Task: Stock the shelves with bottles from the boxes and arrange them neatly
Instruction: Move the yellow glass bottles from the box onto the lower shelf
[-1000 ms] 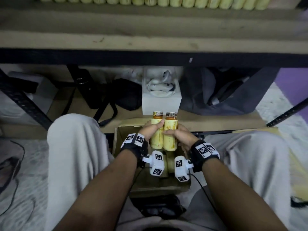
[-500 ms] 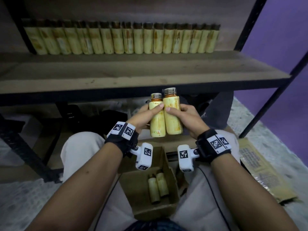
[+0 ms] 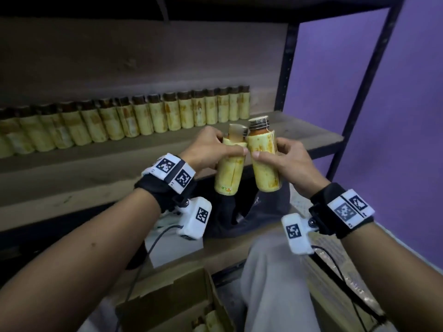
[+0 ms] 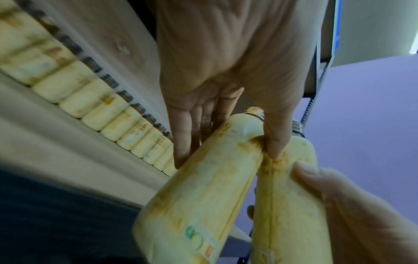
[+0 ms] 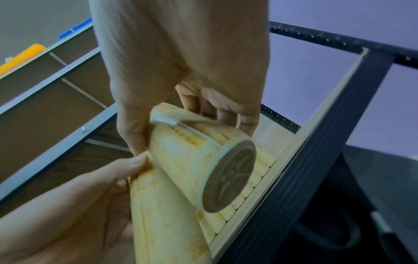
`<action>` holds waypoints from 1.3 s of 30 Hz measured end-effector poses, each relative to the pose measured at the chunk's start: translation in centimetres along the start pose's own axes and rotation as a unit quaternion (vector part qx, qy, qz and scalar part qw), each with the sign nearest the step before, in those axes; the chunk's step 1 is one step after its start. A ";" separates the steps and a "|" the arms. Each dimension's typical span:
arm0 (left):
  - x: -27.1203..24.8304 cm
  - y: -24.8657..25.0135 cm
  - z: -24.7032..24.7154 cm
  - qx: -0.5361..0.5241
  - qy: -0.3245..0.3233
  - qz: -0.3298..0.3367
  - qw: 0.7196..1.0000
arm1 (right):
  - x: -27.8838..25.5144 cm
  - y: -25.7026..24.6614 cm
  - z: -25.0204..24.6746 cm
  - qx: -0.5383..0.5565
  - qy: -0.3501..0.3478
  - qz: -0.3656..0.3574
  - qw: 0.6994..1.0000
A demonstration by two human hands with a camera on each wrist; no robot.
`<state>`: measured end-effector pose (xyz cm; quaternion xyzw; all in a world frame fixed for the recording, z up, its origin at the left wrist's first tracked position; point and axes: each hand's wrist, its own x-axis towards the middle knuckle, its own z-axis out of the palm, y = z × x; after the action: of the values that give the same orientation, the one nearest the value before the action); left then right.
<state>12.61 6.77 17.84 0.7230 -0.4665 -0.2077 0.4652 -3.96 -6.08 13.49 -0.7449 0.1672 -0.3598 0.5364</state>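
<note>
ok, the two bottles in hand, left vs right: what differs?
The left bottle, held by the left hand, has its label sleeve riding up loose around the neck; the right bottle, in the right hand, has a bare neck with orange liquid showing. The left bottle's cap sits lower than the right bottle's. Their bases splay apart while their shoulders touch. Both are yellow, stained, capped and off the shelf.

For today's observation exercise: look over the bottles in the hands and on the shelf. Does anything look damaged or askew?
Yes. On the bottle in the left hand, the yellow label has slipped down and gapes open at the neck. The right hand's bottle looks neater. The shelf row stands upright, its labels stained brown.
</note>
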 end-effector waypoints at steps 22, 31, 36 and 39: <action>31.0 2.9 5.3 0.287 -0.045 0.052 0.956 | 20.6 6.3 -14.1 -0.263 0.068 0.071 0.960; 45.6 2.3 6.4 0.403 0.013 0.105 0.909 | 34.2 10.4 -16.0 -0.364 0.093 0.090 0.922; 51.4 0.1 6.0 0.443 0.075 0.124 0.885 | 40.7 13.3 -15.7 -0.357 0.115 0.113 0.920; 53.9 -1.5 5.2 0.460 0.082 0.112 0.877 | 43.9 14.7 -14.5 -0.344 0.122 0.129 0.922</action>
<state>35.31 -42.35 21.22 0.8127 -0.5477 0.1441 0.1374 17.69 -49.21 18.05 -0.8060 0.4389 -0.2960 0.2648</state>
